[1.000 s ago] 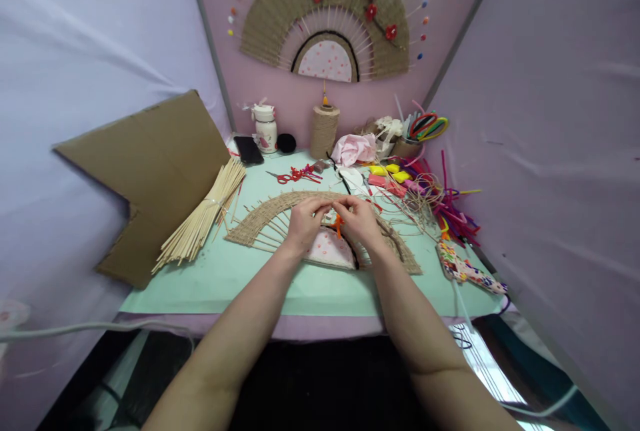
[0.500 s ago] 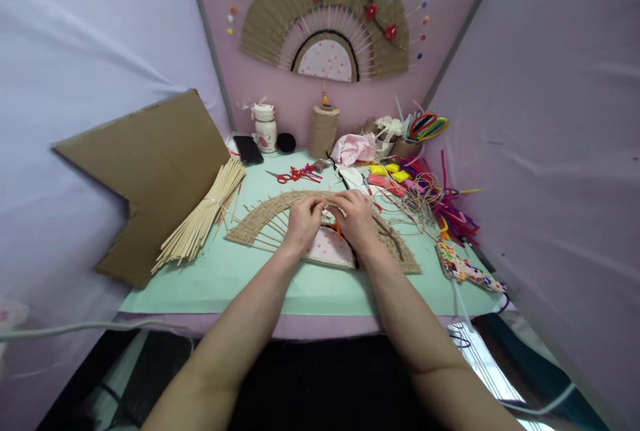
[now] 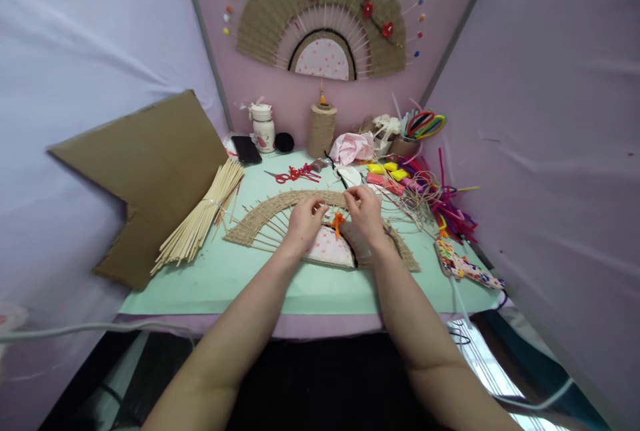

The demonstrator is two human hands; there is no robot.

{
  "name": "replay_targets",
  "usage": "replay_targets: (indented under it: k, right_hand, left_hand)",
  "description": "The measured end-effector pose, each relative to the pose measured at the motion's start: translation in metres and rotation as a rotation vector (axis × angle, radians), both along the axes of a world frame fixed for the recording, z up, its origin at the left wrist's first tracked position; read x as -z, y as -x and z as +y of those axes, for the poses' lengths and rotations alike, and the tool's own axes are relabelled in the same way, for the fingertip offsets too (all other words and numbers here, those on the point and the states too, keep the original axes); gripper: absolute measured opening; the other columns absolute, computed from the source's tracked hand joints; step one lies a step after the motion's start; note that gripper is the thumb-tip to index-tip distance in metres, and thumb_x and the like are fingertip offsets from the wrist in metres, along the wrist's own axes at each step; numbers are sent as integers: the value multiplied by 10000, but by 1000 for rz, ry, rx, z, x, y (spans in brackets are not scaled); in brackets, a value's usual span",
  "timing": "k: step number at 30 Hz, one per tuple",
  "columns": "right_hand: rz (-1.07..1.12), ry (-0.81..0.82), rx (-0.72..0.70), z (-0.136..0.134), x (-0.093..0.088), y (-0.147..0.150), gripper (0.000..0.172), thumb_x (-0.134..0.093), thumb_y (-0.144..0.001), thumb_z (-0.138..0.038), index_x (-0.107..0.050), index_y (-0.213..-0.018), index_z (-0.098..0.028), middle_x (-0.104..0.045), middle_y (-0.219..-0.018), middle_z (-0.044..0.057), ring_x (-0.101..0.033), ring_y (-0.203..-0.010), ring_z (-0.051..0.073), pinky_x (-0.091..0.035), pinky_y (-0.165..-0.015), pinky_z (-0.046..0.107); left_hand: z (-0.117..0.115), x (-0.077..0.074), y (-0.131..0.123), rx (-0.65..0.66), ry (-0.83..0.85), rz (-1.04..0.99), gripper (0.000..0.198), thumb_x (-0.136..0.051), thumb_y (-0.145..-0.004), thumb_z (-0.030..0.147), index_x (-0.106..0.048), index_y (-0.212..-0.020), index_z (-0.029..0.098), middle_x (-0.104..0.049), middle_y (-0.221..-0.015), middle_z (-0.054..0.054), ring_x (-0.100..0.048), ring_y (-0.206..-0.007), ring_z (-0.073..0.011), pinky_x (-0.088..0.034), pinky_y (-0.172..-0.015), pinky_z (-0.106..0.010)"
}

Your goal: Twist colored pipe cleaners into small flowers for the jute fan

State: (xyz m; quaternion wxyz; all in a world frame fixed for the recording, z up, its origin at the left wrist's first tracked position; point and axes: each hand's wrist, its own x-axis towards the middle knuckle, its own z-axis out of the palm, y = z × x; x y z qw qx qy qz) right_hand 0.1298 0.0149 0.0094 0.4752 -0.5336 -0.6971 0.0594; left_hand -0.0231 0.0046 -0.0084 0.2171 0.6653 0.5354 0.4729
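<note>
A half-round woven twine fan (image 3: 273,212) with thin stick ribs lies flat on the table, both my hands over its middle. My left hand (image 3: 305,225) is closed in a pinch above the ribs; a small whitish bit shows at its fingertips, too small to name. To its right, my right hand (image 3: 367,216) is raised over the woven band with thumb and fingers pinched together; anything between them is too small to see. Between the hands an orange fuzzy piece (image 3: 339,223) rests at the top of the pink-dotted white half-circle (image 3: 330,248), whose edge is black.
A bundle of sticks (image 3: 203,214) and folded cardboard (image 3: 145,177) lie left. Red scissors (image 3: 283,178), a twine spool (image 3: 323,131) and a white bottle (image 3: 263,128) stand or lie behind. Tangled twine, pipe cleaners (image 3: 445,207) and a floral-patterned glue gun (image 3: 463,264) are at right.
My right hand has moved away from my left, to the right and slightly up. The orange piece between them is now in fuller view. My left hand stays nearly in place.
</note>
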Motion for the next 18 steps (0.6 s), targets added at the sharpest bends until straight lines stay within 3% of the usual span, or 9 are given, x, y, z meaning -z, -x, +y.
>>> replay_targets:
  k: [4, 7, 10, 13, 18]
  right_hand:
    - [264, 25, 5, 7, 0, -9, 171, -487, -821, -293, -589, -747, -177, -598, -750, 34, -515, -730, 167, -383, -704, 289]
    - [330, 37, 0, 7, -1, -10, 181, -500, -803, -316, -596, -753, -171, -606, -758, 33, -516, -716, 160, -393, -701, 285]
    - [342, 44, -21, 8, -1, -9, 195, -508, -795, -330, -606, -755, -166, -615, -760, 38, -521, -725, 162, -400, -716, 290]
    - [347, 43, -38, 9, 0, -9, 203, -507, -797, -345, -608, -762, -172, -616, -760, 37, -525, -733, 165, -408, -724, 290]
    - [364, 10, -29, 9, 0, -11, 207, -509, -809, -358, -600, -775, -175, -606, -765, 35, -527, -751, 167, -415, -748, 297]
  left_hand:
    - [-8, -5, -10, -9, 27, 301, 117, -635, -732, 239, -686, -793, 153, -643, -877, -132, -578, -912, -266, -425, -856, -387]
    - [-11, -14, -17, 41, 85, 401, 100, -655, -698, 200, -672, -785, 154, -648, -816, -131, -595, -886, -276, -419, -845, -373]
    - [-6, -20, -24, 100, 87, 388, 137, -630, -688, 137, -653, -818, 171, -661, -790, -109, -612, -870, -266, -413, -839, -351]
    - [5, -16, -31, 155, 79, 368, 224, -640, -638, 103, -642, -839, 201, -670, -799, -78, -618, -834, -249, -428, -797, -329]
    - [15, -7, -31, 260, 46, 284, 115, -561, -697, 125, -653, -687, 192, -664, -692, -48, -605, -723, -201, -456, -726, -307]
